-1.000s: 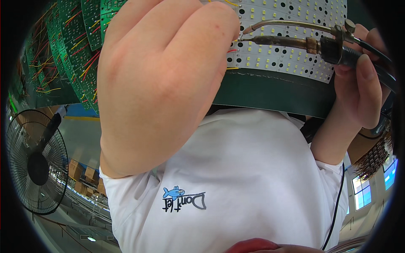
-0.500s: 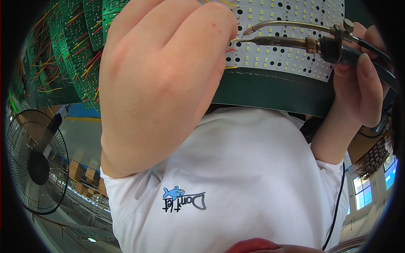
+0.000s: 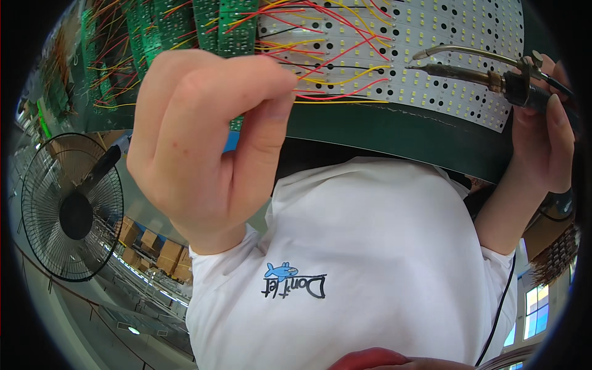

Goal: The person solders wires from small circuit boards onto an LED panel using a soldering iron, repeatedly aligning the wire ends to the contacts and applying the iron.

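Observation:
My right hand (image 3: 539,148) grips a soldering iron (image 3: 459,74) by its dark handle. A thin curved metal tube (image 3: 472,52) is clamped above the iron, its end near the iron's tip. That tip is over a white LED board (image 3: 444,37), just right of a row of solder joints with wires. My left hand (image 3: 197,135) is closed in a pinch at the board's left side. A red wire (image 3: 339,58) and a yellow wire (image 3: 354,76) run close to its fingertips; what the pinch holds is hidden.
Several green circuit boards (image 3: 237,31) with red and yellow wires lie at the far left. The dark green work surface (image 3: 382,135) has its edge nearest me. A black fan (image 3: 75,216) stands at left; cardboard boxes (image 3: 169,254) are beyond. A bristly brown object (image 3: 555,256) is at right.
My left hand has drawn left and away from the iron's tip, uncovering the wires and joints. The view has shifted; the soldering iron is still in my right hand.

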{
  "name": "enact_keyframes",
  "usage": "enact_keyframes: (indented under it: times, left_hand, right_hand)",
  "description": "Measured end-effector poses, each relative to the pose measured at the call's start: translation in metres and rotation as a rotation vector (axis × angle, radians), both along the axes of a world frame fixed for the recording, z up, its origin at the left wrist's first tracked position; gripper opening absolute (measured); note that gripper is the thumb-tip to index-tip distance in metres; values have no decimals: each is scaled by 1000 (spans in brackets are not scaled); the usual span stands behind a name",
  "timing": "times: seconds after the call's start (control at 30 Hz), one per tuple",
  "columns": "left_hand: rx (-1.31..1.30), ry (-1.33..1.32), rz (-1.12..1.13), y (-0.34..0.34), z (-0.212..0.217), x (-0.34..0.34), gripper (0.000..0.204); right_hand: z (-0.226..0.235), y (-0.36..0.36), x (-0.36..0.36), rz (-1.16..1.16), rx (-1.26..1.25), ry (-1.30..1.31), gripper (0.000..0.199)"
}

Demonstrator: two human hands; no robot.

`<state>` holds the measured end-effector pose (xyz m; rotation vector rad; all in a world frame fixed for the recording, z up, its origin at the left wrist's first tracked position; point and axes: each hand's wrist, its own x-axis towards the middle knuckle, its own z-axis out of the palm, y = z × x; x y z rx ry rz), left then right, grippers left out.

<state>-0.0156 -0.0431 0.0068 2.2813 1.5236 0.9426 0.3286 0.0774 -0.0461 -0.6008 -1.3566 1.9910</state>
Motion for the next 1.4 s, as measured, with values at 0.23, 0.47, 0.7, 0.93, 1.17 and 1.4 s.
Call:
enact_keyframes:
  times: [0.23, 0.47, 0.7, 0.93, 1.17, 1.4]
  left_hand:
    - [-170, 218, 206, -30, 9, -20, 26]
    - [-55, 374, 188, -26, 0, -14, 26]
    - [-39, 300, 142, -26, 11, -14, 20]
    - [-72, 205, 117, -23, 2, -14, 23]
    - [-99, 126, 65, -20, -1, 4, 23]
    - [-90, 194, 97, -13, -8, 23, 25]
  right_hand:
    - [-16, 3, 28, -57, 20, 10, 34]
    - [-15, -16, 6, -512, 89, -257, 27]
    - [-19, -9, 7, -523, 170, -163, 35]
    - [-14, -14, -5, -549, 270, -145, 25]
    - [12, -22, -39, -578, 374, -80, 19]
    - [17, -18, -50, -566, 386, -66, 19]
